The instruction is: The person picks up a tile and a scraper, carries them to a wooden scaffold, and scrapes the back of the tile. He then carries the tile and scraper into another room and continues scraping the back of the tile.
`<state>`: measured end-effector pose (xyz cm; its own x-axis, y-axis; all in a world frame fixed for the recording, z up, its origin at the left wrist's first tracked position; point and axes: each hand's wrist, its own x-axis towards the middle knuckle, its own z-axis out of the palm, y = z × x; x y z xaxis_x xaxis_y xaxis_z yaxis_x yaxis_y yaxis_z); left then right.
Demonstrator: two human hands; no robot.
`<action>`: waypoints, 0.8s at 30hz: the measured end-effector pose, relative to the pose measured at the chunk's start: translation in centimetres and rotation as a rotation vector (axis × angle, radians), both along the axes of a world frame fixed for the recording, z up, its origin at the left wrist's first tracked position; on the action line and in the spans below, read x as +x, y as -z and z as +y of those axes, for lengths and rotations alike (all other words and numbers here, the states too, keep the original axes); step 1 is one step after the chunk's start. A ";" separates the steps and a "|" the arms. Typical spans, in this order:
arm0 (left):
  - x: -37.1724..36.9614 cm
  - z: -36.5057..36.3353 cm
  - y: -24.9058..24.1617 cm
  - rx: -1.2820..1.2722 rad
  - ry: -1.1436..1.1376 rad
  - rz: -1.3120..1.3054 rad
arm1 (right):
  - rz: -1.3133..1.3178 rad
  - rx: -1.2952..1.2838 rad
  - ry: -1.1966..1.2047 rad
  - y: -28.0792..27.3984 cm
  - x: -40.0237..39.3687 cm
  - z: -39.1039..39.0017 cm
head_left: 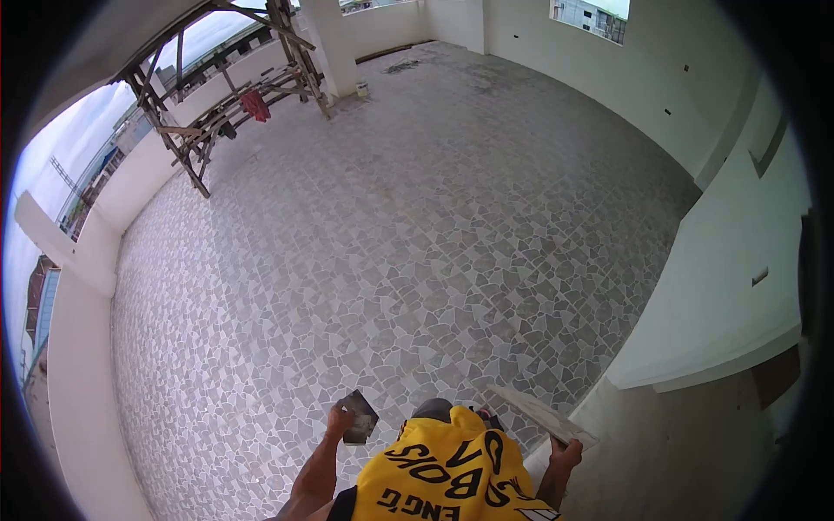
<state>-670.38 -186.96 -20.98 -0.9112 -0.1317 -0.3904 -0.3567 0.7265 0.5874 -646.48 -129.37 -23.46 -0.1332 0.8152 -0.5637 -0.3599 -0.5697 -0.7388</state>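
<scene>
A small flat dark trowel-like blade (358, 415) is held in the left hand (339, 423), low in the view and just left of the yellow shirt (452, 482). The fingers are closed around its near edge, so the blade is tilted up and away from the body. A long pale flat board (540, 414) is gripped at its near end by the right hand (566, 453), whose fingers are wrapped over it; the board is angled up and to the left, above the tiled floor (391, 226) and close to the grey rendered wall surface (678, 451) on the right. Whether anything is carried on either tool cannot be told.

The work in hand is judged to be plastering or smoothing at that wall. It would be done well if the board were kept level and close under the blade, and if the blade were laid at a shallow angle with even pressure along its edge.

Farther off, a rough wooden scaffold (226, 95) is set by the parapet, a red cloth (255, 105) is hung on it, and a small bucket (362, 89) is placed at the foot of a white column (334, 43).
</scene>
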 end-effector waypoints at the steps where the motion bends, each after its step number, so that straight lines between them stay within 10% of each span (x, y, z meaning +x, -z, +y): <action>1: 2.1 1.0 0.7 -0.005 -0.023 -0.075 | -0.109 0.094 -0.074 4.2 0.3 3.4; 6: 9.7 2.5 3.7 0.069 -0.128 -0.384 | -0.493 0.343 -0.322 6.6 -5.9 9.7; 12: -1.0 2.6 8.3 0.083 -0.220 -0.555 | -1.025 0.821 -0.566 0.2 -24.2 7.1; 15: -12.7 0.3 12.5 0.100 -0.103 -0.335 | -1.098 0.943 -0.566 -2.2 -33.5 5.3; 23: -63.8 -2.3 -3.9 0.137 -0.090 0.233 | -1.193 1.203 -0.752 -7.8 -64.5 -2.2; 24: -68.4 -3.4 -4.6 0.116 -0.072 0.275 | -0.644 0.743 -0.710 -3.2 -68.7 -0.2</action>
